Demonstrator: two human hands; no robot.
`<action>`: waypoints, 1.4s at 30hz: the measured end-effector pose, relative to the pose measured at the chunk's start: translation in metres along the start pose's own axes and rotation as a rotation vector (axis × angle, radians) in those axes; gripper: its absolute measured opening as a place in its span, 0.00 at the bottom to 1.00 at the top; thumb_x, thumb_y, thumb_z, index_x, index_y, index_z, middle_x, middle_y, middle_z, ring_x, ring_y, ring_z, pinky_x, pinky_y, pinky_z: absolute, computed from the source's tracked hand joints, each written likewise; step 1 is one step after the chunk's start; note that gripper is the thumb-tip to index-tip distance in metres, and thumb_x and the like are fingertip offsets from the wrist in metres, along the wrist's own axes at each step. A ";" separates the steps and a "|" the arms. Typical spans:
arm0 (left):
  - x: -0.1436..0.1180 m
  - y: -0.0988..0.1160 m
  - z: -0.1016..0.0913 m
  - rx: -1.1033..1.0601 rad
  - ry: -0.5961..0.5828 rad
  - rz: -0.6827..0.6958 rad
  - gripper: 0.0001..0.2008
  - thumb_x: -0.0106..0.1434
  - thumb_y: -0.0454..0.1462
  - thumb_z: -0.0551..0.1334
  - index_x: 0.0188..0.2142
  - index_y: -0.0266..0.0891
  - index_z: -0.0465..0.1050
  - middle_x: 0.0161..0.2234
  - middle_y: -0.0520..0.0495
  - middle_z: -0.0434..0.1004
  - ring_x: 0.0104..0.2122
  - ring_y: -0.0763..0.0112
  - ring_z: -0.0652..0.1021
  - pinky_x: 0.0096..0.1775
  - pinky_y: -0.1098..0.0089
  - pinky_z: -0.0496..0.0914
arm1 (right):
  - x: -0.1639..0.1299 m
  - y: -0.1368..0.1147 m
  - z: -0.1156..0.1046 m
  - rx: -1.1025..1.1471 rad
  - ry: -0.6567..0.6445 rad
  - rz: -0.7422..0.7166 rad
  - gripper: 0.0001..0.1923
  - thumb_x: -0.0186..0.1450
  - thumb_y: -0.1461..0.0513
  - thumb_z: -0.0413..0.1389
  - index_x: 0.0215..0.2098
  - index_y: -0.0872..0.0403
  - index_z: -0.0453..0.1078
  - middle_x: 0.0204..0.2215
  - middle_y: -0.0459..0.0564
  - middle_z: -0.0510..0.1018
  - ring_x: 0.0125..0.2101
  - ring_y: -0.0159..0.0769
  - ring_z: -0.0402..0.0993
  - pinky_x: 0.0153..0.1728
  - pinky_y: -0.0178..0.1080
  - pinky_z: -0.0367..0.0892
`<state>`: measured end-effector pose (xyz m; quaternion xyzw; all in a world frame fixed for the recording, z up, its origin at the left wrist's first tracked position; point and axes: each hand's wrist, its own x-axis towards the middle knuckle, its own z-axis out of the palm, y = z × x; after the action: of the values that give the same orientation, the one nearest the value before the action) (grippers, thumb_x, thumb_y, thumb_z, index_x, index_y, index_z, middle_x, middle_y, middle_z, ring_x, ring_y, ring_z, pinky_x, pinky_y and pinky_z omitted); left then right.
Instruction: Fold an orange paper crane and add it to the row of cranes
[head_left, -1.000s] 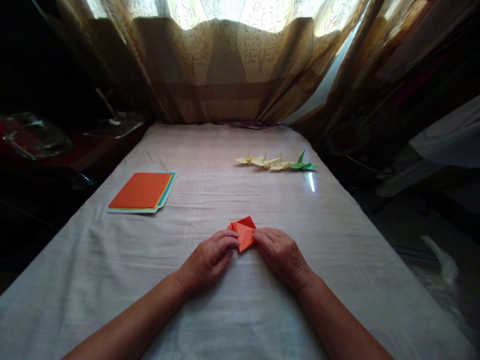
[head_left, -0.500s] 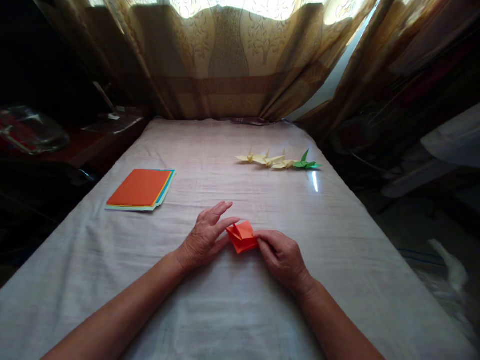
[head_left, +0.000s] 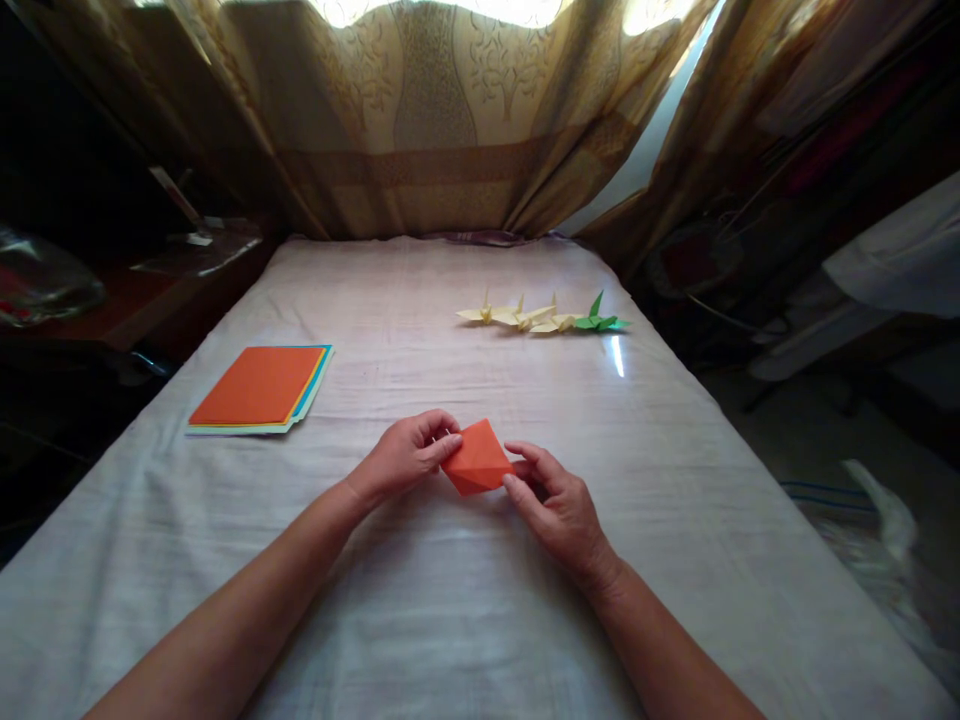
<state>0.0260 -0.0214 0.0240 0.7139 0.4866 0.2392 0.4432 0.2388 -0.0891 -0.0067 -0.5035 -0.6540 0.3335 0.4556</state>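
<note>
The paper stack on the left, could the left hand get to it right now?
Probably yes. The paper stack lies flat on the cloth, on the left hand's own side, with nothing between them. That hand would first have to let go of the orange folded paper, which the right hand also pinches.

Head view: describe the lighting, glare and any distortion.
Head view: backlit by the bright curtain, both sides of the room sink into dark; a glare streak lies on the table cloth near the paper cranes; edges bow with wide-angle distortion; the orange folded paper stays sharp.
</note>
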 end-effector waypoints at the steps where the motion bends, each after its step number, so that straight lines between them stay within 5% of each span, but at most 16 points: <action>1: 0.002 0.000 0.000 0.050 -0.017 -0.011 0.13 0.62 0.44 0.56 0.34 0.38 0.73 0.27 0.53 0.73 0.27 0.73 0.72 0.30 0.75 0.66 | 0.000 -0.001 0.000 -0.035 -0.003 -0.017 0.17 0.63 0.62 0.55 0.51 0.51 0.67 0.31 0.45 0.81 0.22 0.29 0.75 0.26 0.31 0.71; 7: 0.017 0.001 -0.003 0.255 -0.022 -0.025 0.11 0.62 0.42 0.57 0.33 0.41 0.77 0.25 0.55 0.74 0.26 0.73 0.71 0.27 0.76 0.62 | -0.001 -0.003 -0.001 -0.236 0.006 -0.228 0.19 0.59 0.66 0.54 0.50 0.51 0.68 0.41 0.51 0.80 0.35 0.36 0.77 0.35 0.37 0.73; 15: 0.028 0.007 0.007 0.458 0.000 0.043 0.07 0.61 0.38 0.63 0.39 0.43 0.78 0.35 0.50 0.79 0.33 0.67 0.76 0.36 0.70 0.67 | -0.001 0.002 0.000 -0.516 -0.070 -0.344 0.07 0.67 0.62 0.54 0.41 0.52 0.73 0.33 0.50 0.80 0.34 0.37 0.75 0.39 0.39 0.69; 20: 0.003 0.000 0.018 0.605 0.185 0.327 0.09 0.63 0.36 0.62 0.44 0.41 0.76 0.47 0.43 0.76 0.47 0.60 0.74 0.50 0.61 0.67 | -0.004 -0.003 0.002 -0.631 -0.088 -0.361 0.08 0.68 0.61 0.52 0.39 0.52 0.74 0.30 0.50 0.79 0.32 0.37 0.74 0.37 0.38 0.66; 28: -0.054 -0.002 0.031 0.709 0.144 0.496 0.10 0.68 0.39 0.58 0.45 0.40 0.74 0.46 0.44 0.78 0.46 0.60 0.75 0.48 0.60 0.67 | -0.010 -0.010 0.010 -0.548 -0.117 -0.343 0.08 0.68 0.65 0.51 0.37 0.53 0.74 0.29 0.49 0.78 0.31 0.36 0.74 0.36 0.37 0.66; 42: -0.045 -0.007 0.038 0.747 0.260 0.563 0.13 0.73 0.40 0.52 0.40 0.40 0.75 0.39 0.49 0.81 0.39 0.67 0.77 0.44 0.64 0.63 | -0.007 -0.007 0.005 -0.437 -0.144 -0.301 0.07 0.67 0.64 0.52 0.39 0.52 0.72 0.30 0.49 0.78 0.31 0.35 0.73 0.36 0.37 0.68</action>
<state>0.0336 -0.0768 0.0031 0.8922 0.3787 0.2460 0.0103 0.2319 -0.0979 -0.0037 -0.4620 -0.8085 0.1482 0.3329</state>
